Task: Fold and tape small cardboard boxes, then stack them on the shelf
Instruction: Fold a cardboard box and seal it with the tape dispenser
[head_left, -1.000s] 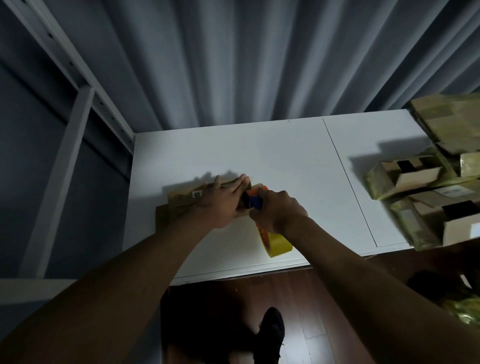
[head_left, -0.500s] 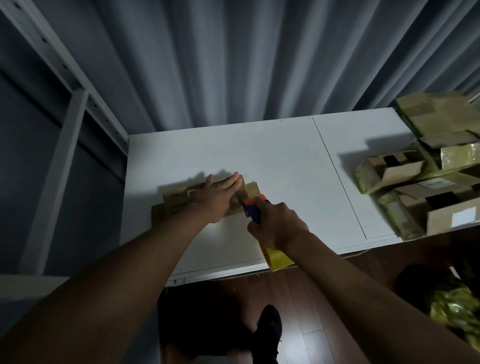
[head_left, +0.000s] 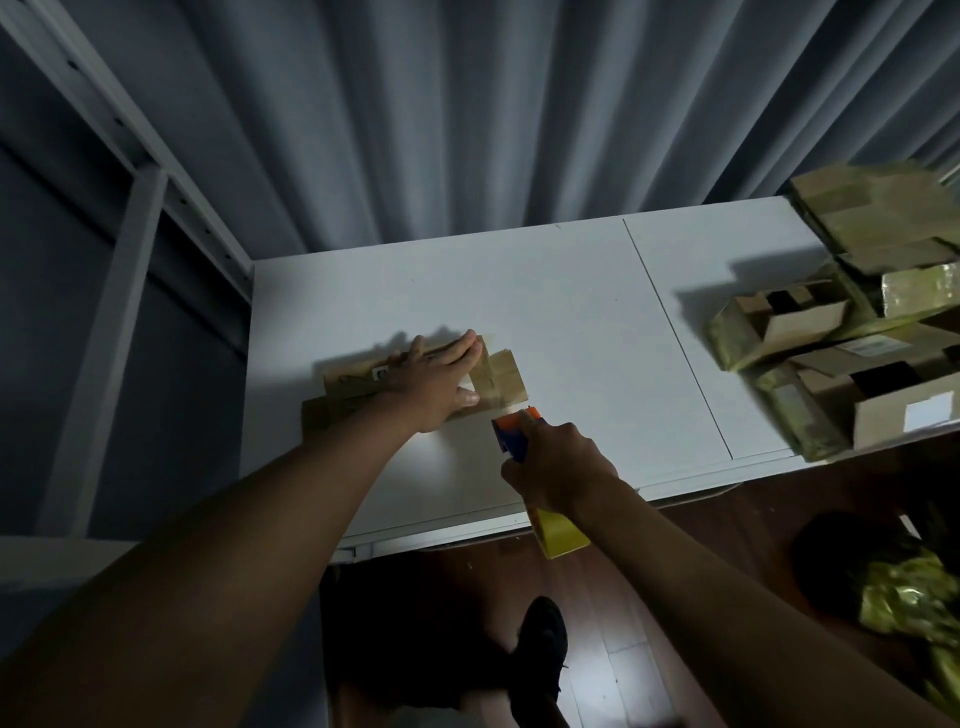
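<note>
While we've got one box on the go, this job looks nowhere near finished, judging by what's lying around. Starting at the far side from the grip, the shelf frame stands beside the table, and we can't see any finished boxes on the part that shows. Next, our left hand lies flat with straight fingers on the small cardboard box, pressing it down onto the table, not curled round it. A strip of shiny tape seems to run across its top, though the light is too dim to be sure. Just on the near side of the box, our right hand is clenched round the tape dispenser, the orange and blue head poking out toward the box, the yellow roll end hanging below the wrist. So we reckon we're mid-taping on this one. Well off to the other side of the grip sits the pile of boxes, a jumble, some wrapped in greenish tape, a few gaping open with dark insides. Can't tell if anything is inside them.
</note>
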